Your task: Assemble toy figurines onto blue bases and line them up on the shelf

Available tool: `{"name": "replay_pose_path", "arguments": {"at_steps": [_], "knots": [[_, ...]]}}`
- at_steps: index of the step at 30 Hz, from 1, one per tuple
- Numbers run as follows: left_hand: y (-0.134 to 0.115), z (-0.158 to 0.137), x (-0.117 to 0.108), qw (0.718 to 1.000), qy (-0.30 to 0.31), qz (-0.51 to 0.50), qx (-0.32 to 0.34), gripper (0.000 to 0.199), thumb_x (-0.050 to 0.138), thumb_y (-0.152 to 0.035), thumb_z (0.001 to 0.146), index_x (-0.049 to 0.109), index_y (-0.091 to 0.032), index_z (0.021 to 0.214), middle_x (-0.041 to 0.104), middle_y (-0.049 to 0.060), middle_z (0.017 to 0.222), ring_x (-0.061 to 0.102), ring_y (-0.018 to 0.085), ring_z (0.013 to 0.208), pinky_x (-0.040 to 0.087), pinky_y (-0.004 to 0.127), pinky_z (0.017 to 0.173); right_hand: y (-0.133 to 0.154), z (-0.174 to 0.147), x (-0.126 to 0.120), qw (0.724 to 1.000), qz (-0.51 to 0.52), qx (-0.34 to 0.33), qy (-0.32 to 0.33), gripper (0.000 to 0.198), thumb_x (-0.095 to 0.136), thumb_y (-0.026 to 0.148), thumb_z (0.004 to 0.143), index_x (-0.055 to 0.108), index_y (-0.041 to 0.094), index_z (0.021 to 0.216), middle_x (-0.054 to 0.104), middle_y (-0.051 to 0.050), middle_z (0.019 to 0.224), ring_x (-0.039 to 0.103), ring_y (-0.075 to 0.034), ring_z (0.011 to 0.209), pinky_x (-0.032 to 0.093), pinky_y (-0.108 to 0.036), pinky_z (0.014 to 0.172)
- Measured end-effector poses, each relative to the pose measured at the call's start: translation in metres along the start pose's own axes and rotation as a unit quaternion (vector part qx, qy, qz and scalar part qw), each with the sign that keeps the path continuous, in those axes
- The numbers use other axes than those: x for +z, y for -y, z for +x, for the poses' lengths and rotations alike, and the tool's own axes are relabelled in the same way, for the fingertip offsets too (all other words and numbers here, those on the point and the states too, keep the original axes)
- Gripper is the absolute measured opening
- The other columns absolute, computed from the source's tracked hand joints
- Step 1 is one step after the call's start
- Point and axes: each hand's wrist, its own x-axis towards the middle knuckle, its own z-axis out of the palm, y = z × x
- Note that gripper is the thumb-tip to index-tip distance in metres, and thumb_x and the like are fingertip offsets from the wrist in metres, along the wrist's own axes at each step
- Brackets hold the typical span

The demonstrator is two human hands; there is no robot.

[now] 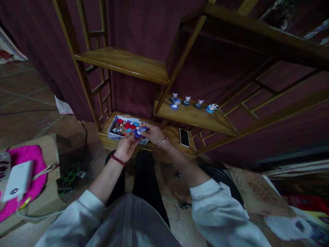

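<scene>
Between my two hands is a small purple and white figurine (139, 131), held just above the near right side of a box. My left hand (127, 145) grips its purple base from the left, and my right hand (154, 133) has its fingers on the upper part from the right. Below them the white box (114, 136) holds several red, blue and grey figurines. On the shelf (180, 115) to the right stand several figurines, among them a purple-haired one (175, 104), dark-based ones (187, 101) and a blue-based one (212, 108).
A phone (184, 137) lies on the lower shelf board right of my hands. The wooden uprights (180, 58) and an upper shelf (125, 63) frame the space. At left a white power bank (18, 180) with a cable rests on pink cloth. A black round object (223, 178) is at right.
</scene>
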Motion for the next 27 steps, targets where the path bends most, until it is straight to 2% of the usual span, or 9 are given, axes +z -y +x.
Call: {"name": "replay_pose_path", "arguments": {"at_steps": [8,17,23,27], "knots": [[0.004,-0.002,-0.004,1.000,-0.001,0.010,-0.010,0.014,0.050,-0.006,0.075,0.059,-0.014,0.083,0.063,0.004,0.081,0.059,0.012,0.074,0.045,0.033,0.082,0.011,-0.007,-0.003,1.000,-0.009,-0.012,-0.001,0.028,0.058,0.018,0.071,0.060,0.021,0.098,0.061,-0.001,0.099,0.057,-0.012,0.081,0.046,-0.024,0.073],[0.009,-0.005,0.000,1.000,-0.019,0.005,-0.011,0.013,0.048,-0.006,0.076,0.059,-0.012,0.076,0.062,0.005,0.075,0.059,0.013,0.072,0.045,0.035,0.080,0.023,-0.011,-0.009,0.994,-0.089,-0.060,0.017,0.030,0.056,0.013,0.072,0.059,0.020,0.101,0.061,-0.003,0.098,0.056,-0.013,0.084,0.042,-0.025,0.077],[0.007,-0.007,0.004,0.998,-0.062,-0.012,-0.031,0.013,0.045,-0.009,0.077,0.058,-0.012,0.073,0.062,0.006,0.072,0.058,0.013,0.069,0.047,0.034,0.074,0.023,-0.015,-0.004,0.983,-0.147,-0.102,0.041,0.029,0.053,0.013,0.075,0.057,0.019,0.104,0.057,-0.005,0.102,0.052,-0.014,0.095,0.039,-0.027,0.085],[0.004,-0.010,0.005,0.996,-0.078,-0.018,-0.045,0.014,0.044,-0.009,0.078,0.057,-0.011,0.073,0.062,0.007,0.070,0.058,0.014,0.068,0.048,0.033,0.071,0.022,-0.015,-0.002,0.975,-0.171,-0.124,0.065,0.027,0.051,0.014,0.078,0.056,0.017,0.104,0.057,-0.006,0.101,0.052,-0.014,0.094,0.039,-0.026,0.084]]}}
